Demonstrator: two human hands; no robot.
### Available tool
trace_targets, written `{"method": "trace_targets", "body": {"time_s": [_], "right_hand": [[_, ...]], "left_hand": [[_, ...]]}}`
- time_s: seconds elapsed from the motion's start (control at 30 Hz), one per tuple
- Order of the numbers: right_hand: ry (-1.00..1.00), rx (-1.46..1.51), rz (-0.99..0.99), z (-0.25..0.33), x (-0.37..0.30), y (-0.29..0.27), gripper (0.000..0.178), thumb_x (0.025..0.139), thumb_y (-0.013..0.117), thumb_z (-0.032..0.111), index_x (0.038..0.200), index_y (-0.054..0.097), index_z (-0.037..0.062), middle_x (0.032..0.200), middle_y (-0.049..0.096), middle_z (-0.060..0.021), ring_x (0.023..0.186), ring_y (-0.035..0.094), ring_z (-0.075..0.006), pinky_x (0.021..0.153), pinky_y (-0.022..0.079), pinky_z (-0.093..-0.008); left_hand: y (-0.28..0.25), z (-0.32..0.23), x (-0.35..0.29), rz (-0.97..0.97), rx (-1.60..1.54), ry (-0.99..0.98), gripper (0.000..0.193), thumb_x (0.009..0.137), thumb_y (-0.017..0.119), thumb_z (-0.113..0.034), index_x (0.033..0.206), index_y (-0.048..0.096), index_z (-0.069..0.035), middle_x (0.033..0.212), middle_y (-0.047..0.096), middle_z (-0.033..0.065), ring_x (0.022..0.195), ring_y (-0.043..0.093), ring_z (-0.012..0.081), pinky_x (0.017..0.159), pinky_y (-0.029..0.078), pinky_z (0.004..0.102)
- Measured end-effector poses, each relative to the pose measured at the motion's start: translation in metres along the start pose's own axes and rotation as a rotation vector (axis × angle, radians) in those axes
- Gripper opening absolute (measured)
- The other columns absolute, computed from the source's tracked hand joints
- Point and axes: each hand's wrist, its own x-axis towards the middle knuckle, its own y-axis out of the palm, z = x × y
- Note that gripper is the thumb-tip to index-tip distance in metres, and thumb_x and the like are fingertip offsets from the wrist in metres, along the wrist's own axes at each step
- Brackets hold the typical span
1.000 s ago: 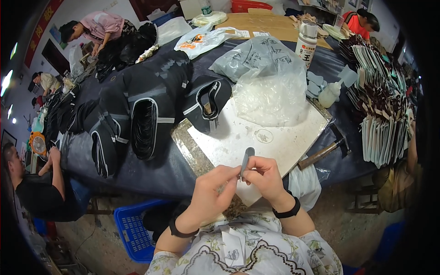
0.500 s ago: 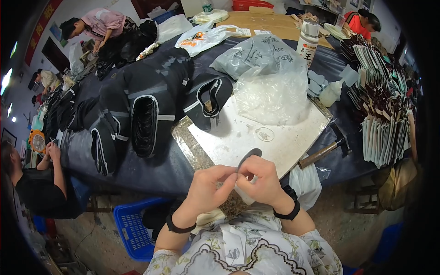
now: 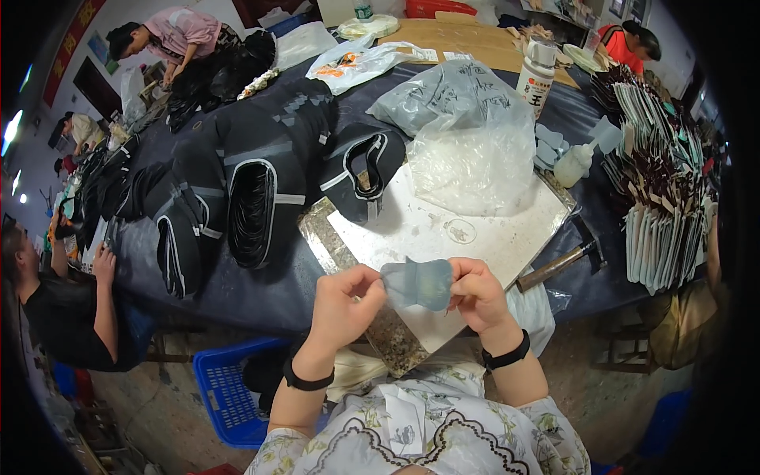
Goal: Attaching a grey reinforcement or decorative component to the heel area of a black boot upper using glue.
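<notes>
A small grey-blue curved sheet piece [image 3: 418,283] is stretched between my two hands, over the near edge of a white board. At its left edge, my left hand [image 3: 348,305] pinches it between thumb and fingers. My right hand [image 3: 477,294] grips the opposite edge the same way. The piece lies nearly flat to view, with a crease or seam down its middle and a small point at the top. Beneath it, the white board [image 3: 372,245] rests on a speckled stone slab [image 3: 393,346]. A black band circles each wrist.
Stacks of black fabric pieces with pale edging [image 3: 252,214] stand left of the board. Clear plastic bags [image 3: 475,162] cover its far part. On the right are a hammer [image 3: 558,267], a squeeze bottle [image 3: 573,165], a white bottle [image 3: 537,75] and bundled pieces [image 3: 661,190]. Several people work around.
My hands have moved apart, and the grey-blue piece, seen folded or edge-on before, is now spread open between them. The person at left has shifted their arms.
</notes>
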Motion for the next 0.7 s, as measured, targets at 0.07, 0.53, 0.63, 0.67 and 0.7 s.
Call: {"method": "trace_targets", "body": {"time_s": [0.07,0.53,0.63,0.67,0.7], "right_hand": [[-0.053,0.069,-0.018,0.002,-0.003,-0.002,0.009,0.065,0.049,0.005,0.07,0.054,0.0001,0.067,0.056,-0.004,0.057,0.051,-0.0116,0.053,0.043,-0.0235],[-0.509,-0.979,0.087,0.032,-0.01,0.032,0.033,0.071,0.071,0.01,0.098,0.056,0.0003,0.096,0.059,-0.006,0.086,0.053,-0.0142,0.072,0.043,-0.0286],[-0.099,-0.638,0.109,0.014,-0.005,-0.003,0.029,0.073,0.071,0.011,0.097,0.057,-0.0002,0.085,0.06,-0.0022,0.077,0.052,-0.008,0.067,0.042,-0.0234],[-0.138,-0.56,0.119,0.011,-0.006,-0.006,0.018,0.079,0.066,0.008,0.091,0.057,-0.0003,0.077,0.059,0.0013,0.071,0.049,-0.0035,0.064,0.039,-0.0191],[-0.142,-0.559,0.123,0.011,-0.007,-0.005,0.018,0.079,0.066,0.008,0.091,0.057,-0.0003,0.077,0.059,0.0013,0.071,0.049,-0.0035,0.064,0.039,-0.0191]], "left_hand": [[-0.008,-0.003,0.003,0.05,-0.339,-0.198,0.01,0.081,0.052,-0.002,0.076,0.059,0.004,0.066,0.06,0.0034,0.06,0.057,0.0089,0.057,0.047,0.0227],[-0.012,-0.031,0.021,0.491,-0.036,0.045,0.014,0.077,0.049,-0.008,0.083,0.058,0.001,0.063,0.057,0.0098,0.058,0.054,0.0141,0.058,0.044,0.0277],[-0.011,-0.038,0.034,0.554,-0.07,0.102,0.01,0.078,0.049,-0.006,0.079,0.055,0.001,0.063,0.055,0.0062,0.06,0.05,0.0102,0.057,0.042,0.0256],[-0.012,-0.037,0.036,0.543,-0.097,0.121,0.007,0.079,0.049,-0.005,0.078,0.053,0.001,0.063,0.052,0.0025,0.061,0.046,0.0052,0.055,0.039,0.0231],[-0.01,-0.036,0.04,0.541,-0.092,0.124,0.007,0.079,0.049,-0.005,0.078,0.053,0.001,0.063,0.052,0.0025,0.061,0.046,0.0052,0.055,0.039,0.0231]]}}
